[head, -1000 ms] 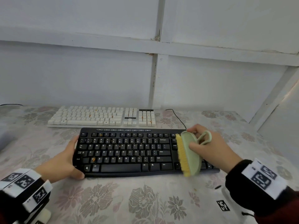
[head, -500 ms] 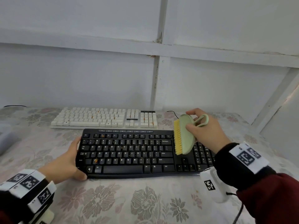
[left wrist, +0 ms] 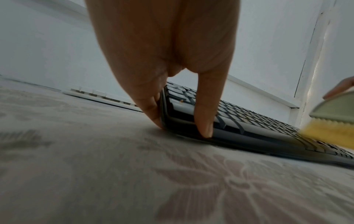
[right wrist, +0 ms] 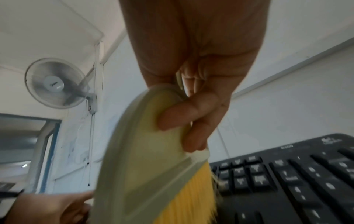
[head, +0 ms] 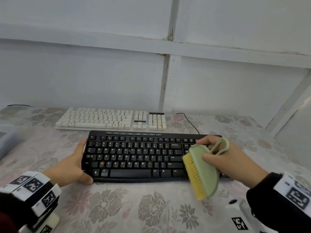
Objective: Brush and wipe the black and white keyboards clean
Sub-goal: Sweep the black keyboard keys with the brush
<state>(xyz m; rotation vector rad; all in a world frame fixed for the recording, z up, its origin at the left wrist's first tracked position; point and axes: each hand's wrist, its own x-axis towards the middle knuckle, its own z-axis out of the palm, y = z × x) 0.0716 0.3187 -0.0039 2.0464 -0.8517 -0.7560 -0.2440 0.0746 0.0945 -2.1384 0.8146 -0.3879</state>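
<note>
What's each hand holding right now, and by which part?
The right hand grips the green brush by its flat back, near the loop handle. The left hand holds the black keyboard by its left end, thumb on the front corner.

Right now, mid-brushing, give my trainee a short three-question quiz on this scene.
1. True or false: the left hand steadies the black keyboard at its left end.
2. Which way do the brush bristles point in the head view? A) left B) right C) toward the wall
3. Fill in: orange crumbs also dot the ___ keyboard behind.

Key: 1 true; 2 A; 3 white. The right hand grips the brush.
</note>
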